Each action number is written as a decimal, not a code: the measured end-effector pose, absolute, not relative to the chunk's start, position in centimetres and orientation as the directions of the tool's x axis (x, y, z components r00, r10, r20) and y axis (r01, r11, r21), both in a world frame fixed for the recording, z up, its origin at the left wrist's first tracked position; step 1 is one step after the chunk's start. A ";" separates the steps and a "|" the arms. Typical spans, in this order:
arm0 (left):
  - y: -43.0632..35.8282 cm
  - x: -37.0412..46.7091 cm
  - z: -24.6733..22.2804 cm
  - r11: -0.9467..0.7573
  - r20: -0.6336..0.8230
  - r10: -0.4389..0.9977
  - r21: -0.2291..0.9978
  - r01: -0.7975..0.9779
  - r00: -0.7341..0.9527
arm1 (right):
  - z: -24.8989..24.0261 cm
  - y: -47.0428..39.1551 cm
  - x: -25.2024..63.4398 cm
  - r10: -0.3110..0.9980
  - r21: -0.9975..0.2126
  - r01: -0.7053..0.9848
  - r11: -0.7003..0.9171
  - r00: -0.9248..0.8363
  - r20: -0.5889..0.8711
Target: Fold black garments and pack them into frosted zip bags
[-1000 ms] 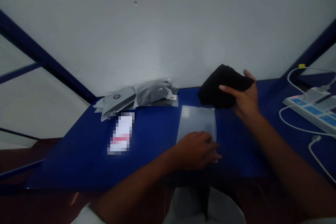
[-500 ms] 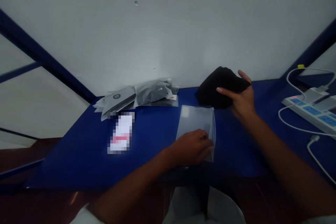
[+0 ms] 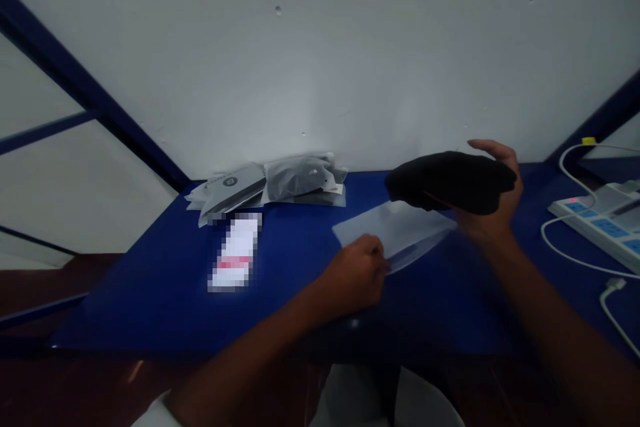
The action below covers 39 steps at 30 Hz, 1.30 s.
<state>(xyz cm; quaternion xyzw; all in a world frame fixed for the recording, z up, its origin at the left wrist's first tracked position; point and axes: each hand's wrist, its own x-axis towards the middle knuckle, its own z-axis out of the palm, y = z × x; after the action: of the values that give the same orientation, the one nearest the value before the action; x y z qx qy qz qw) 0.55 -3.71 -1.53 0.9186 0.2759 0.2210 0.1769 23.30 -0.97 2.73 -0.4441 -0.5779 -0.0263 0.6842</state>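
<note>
Right of centre in the frame, the right hand [image 3: 495, 210] holds a folded black cloth [image 3: 450, 180] above the blue tabletop [image 3: 165, 287], its fingers closed around the right end and underside of the bundle, one fingertip showing above the cloth's far edge. The left hand [image 3: 356, 273], at the lower middle of the frame, pinches the near left edge of a flat translucent bag [image 3: 395, 230] between its curled fingers. The bag lies slantwise below the black cloth in the picture, its upper part partly hidden by it, and its right corner reaches close to the right wrist; whether they touch cannot be told. Left of the middle, against the pale wall [image 3: 310, 53], lies an overlapping pile of grey and dark items in clear packaging [image 3: 295, 180], one of them bearing a round dark mark. Just below the pile is a bright pixelated rectangle [image 3: 235, 253] with a red band, its details unreadable. At the right edge of the frame sits a white power strip [image 3: 600, 227] with blue socket faces and a small red light, with white cables [image 3: 560, 247] looping around it and a yellow tag [image 3: 589, 141] above.
</note>
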 end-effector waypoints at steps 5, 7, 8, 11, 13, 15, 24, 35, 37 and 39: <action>-2.1 -0.4 -0.9 -0.784 0.551 0.611 0.317 0.534 0.569 | 2.8 -1.1 23.9 0.453 -0.517 0.592 0.618 0.270 0.850; -1.6 -0.7 -0.7 -0.776 0.621 0.597 0.288 0.562 0.507 | 2.5 -1.0 24.1 0.451 -0.520 0.581 0.627 0.274 0.850; -1.5 -0.8 -0.7 -0.775 0.645 0.589 0.281 0.566 0.487 | 2.4 -1.0 24.1 0.449 -0.529 0.566 0.632 0.289 0.845; -1.2 -0.9 -0.8 -0.774 0.670 0.582 0.284 0.566 0.461 | 2.5 -1.9 23.7 0.483 -0.578 0.410 0.705 0.319 0.815; -1.1 -0.8 -1.0 -0.766 0.659 0.597 0.298 0.569 0.458 | 3.1 -3.3 23.1 0.557 -0.589 0.211 0.780 0.196 0.807; -1.1 -0.8 -1.1 -0.766 0.641 0.607 0.316 0.560 0.469 | 3.9 -5.0 22.3 0.581 -0.579 0.057 0.814 -0.094 0.808; -0.8 -1.2 -1.3 -0.765 0.630 0.633 0.421 0.488 0.449 | 3.2 -5.3 19.8 0.331 -0.143 0.364 0.920 -0.527 0.783; -0.1 -1.0 -2.2 -0.785 0.672 0.590 0.349 0.512 0.447 | 0.3 -3.9 18.1 0.404 0.013 0.724 0.690 -0.400 0.822; 0.1 -1.0 -2.4 -0.793 0.676 0.575 0.322 0.517 0.460 | -0.3 -3.7 17.9 0.433 0.026 0.763 0.645 -0.393 0.811; 0.3 -1.0 -2.7 -0.804 0.675 0.560 0.305 0.510 0.480 | -0.8 -3.6 17.8 0.459 0.035 0.794 0.607 -0.385 0.801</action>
<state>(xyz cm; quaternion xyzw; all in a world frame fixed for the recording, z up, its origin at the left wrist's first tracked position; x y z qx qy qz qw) -1.02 0.28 -2.67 0.8598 0.3111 0.4037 0.0310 17.76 -3.57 -0.76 -0.3891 -0.8048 -0.2123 0.3948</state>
